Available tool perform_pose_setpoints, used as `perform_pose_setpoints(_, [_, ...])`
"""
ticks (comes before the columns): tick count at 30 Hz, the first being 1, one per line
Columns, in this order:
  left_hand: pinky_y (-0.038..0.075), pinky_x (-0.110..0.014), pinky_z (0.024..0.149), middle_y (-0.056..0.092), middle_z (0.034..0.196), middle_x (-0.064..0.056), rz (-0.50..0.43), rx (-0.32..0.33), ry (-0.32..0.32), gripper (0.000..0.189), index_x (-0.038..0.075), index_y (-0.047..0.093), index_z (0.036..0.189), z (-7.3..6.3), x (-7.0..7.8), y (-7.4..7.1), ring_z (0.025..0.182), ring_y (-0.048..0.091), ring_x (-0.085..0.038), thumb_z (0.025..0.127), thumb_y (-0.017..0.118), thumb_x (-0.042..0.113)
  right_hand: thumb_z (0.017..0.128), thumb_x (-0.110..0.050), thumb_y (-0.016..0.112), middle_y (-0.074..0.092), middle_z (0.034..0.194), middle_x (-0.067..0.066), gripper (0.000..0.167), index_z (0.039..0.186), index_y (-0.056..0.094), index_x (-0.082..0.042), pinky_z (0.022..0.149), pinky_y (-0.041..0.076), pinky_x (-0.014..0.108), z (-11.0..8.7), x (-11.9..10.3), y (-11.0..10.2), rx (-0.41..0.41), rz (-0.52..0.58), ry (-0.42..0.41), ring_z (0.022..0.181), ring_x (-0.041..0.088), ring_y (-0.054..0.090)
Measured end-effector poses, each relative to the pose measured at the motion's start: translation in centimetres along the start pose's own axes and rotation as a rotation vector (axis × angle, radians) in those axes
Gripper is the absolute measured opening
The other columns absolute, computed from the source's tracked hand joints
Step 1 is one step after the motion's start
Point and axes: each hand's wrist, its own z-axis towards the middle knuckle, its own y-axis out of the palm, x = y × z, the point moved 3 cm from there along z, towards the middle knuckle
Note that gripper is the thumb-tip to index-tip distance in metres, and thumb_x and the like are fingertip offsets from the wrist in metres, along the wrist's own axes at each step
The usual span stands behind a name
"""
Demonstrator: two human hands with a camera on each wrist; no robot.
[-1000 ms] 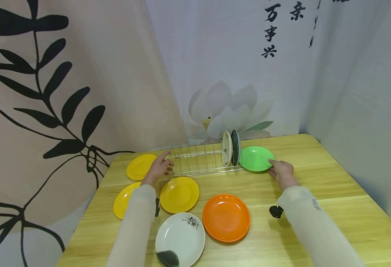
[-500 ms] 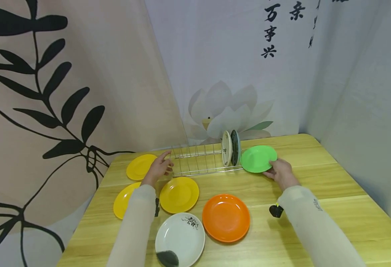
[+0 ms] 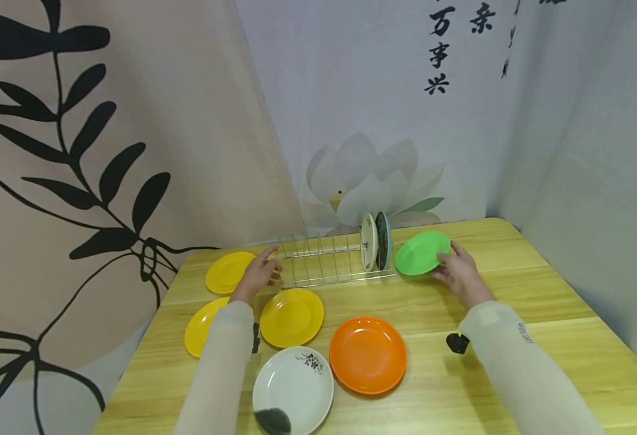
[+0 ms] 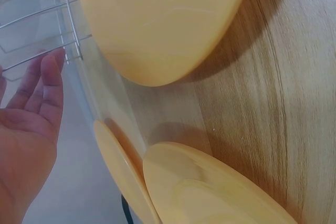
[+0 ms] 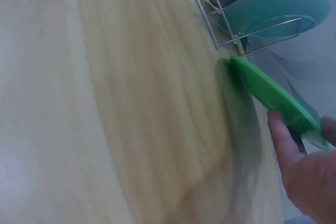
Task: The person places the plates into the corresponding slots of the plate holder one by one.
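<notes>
My right hand [image 3: 459,275] pinches the right edge of a green plate [image 3: 422,252], tilted and lifted at that side, just right of the wire dish rack [image 3: 323,283]. In the right wrist view the green plate [image 5: 278,97] is nearly edge-on, its low end close to the rack's corner. My left hand [image 3: 258,273] rests at the rack's left end. Its fairly straight fingers touch the wires, as the left wrist view of the hand [image 4: 34,124] shows. A cream plate [image 3: 369,243] and a dark blue-green plate [image 3: 384,240] stand upright in the rack's right end.
Yellow plates lie at the left: one behind [image 3: 228,270], one partly under the left sleeve [image 3: 201,326], one before the rack [image 3: 292,317]. An orange plate [image 3: 368,355] and a white patterned plate [image 3: 293,386] lie nearer. A curtain [image 3: 394,121] hangs behind the wooden table [image 3: 514,266].
My right hand has raised the green plate's right side, turning it from flat on the table to tilted. My left hand has stayed at the rack's left end.
</notes>
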Motion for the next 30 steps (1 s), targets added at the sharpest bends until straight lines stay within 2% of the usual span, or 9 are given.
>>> perform_pose_setpoints(3, [0.053, -0.044, 0.085, 0.058, 0.122, -0.025, -0.001, -0.004, 0.002, 0.052, 0.021, 0.029, 0.157, 0.0, 0.0, 0.0, 0.098, 0.064, -0.033, 0.107, 0.041, 0.022, 0.106, -0.014, 0.044, 0.043, 0.135, 0.018, 0.072, 0.16, -0.003, -0.022, 0.074, 0.057, 0.029, -0.3, -0.7, -0.1, -0.012, 0.002, -0.011, 0.085, 0.017, 0.065])
perform_pose_setpoints(6, [0.053, -0.044, 0.085, 0.057, 0.122, -0.025, -0.005, -0.006, 0.003, 0.052, 0.021, 0.029, 0.157, 0.0, 0.0, 0.0, 0.099, 0.063, -0.034, 0.107, 0.041, 0.022, 0.106, -0.017, 0.045, 0.044, 0.129, 0.015, 0.073, 0.16, -0.003, -0.023, 0.07, 0.056, 0.026, -0.4, -1.4, -0.2, -0.012, 0.004, -0.026, 0.083, 0.016, 0.065])
perform_pose_setpoints(10, [0.052, -0.047, 0.087, 0.057, 0.123, -0.026, -0.022, -0.008, 0.0, 0.052, 0.022, 0.029, 0.157, 0.0, -0.1, 0.0, 0.102, 0.062, -0.038, 0.107, 0.041, 0.022, 0.105, -0.017, 0.047, 0.045, 0.128, 0.015, 0.074, 0.161, -0.002, -0.023, 0.075, 0.056, 0.026, -0.5, -2.4, -0.3, -0.011, -0.003, -0.057, 0.086, 0.016, 0.066])
perform_pose_setpoints(13, [0.052, -0.047, 0.087, 0.056, 0.123, -0.026, -0.033, -0.007, -0.003, 0.052, 0.023, 0.03, 0.157, 0.0, -0.2, 0.1, 0.104, 0.061, -0.039, 0.106, 0.042, 0.022, 0.105, -0.015, 0.048, 0.04, 0.135, 0.019, 0.074, 0.161, -0.001, -0.022, 0.079, 0.056, 0.025, -0.8, -3.3, -0.2, -0.013, -0.002, -0.077, 0.089, 0.016, 0.065])
perform_pose_setpoints(17, [0.052, -0.045, 0.086, 0.056, 0.123, -0.026, -0.027, -0.009, 0.002, 0.052, 0.022, 0.03, 0.157, 0.0, -0.2, 0.0, 0.104, 0.061, -0.04, 0.106, 0.042, 0.022, 0.105, -0.01, 0.046, 0.021, 0.155, 0.024, 0.078, 0.159, -0.008, -0.024, 0.094, 0.051, 0.03, -1.3, -4.7, 0.0, -0.022, 0.011, -0.116, 0.1, 0.017, 0.063])
perform_pose_setpoints(21, [0.052, -0.045, 0.085, 0.056, 0.123, -0.027, -0.025, -0.013, 0.004, 0.052, 0.021, 0.029, 0.157, -0.1, -0.1, 0.0, 0.104, 0.061, -0.04, 0.107, 0.041, 0.022, 0.104, -0.007, 0.044, 0.006, 0.161, 0.023, 0.082, 0.158, -0.014, -0.027, 0.105, 0.04, 0.038, -1.5, -6.2, 0.3, -0.023, 0.027, -0.167, 0.106, 0.017, 0.06])
perform_pose_setpoints(24, [0.052, -0.046, 0.085, 0.056, 0.122, -0.028, -0.026, -0.015, 0.003, 0.051, 0.021, 0.029, 0.157, -0.1, -0.1, 0.0, 0.105, 0.061, -0.041, 0.107, 0.041, 0.022, 0.104, -0.007, 0.046, 0.016, 0.157, 0.025, 0.082, 0.158, -0.011, -0.029, 0.106, 0.038, 0.04, -1.5, -7.1, 0.5, -0.024, 0.04, -0.208, 0.103, 0.014, 0.062])
perform_pose_setpoints(30, [0.052, -0.047, 0.086, 0.056, 0.121, -0.027, -0.027, -0.016, 0.006, 0.051, 0.02, 0.029, 0.157, 0.0, -0.2, 0.0, 0.105, 0.061, -0.041, 0.108, 0.041, 0.023, 0.103, -0.009, 0.051, 0.04, 0.141, 0.019, 0.08, 0.16, 0.0, -0.032, 0.097, 0.048, 0.034, -1.7, -9.3, 1.2, -0.016, 0.05, -0.301, 0.1, 0.014, 0.064])
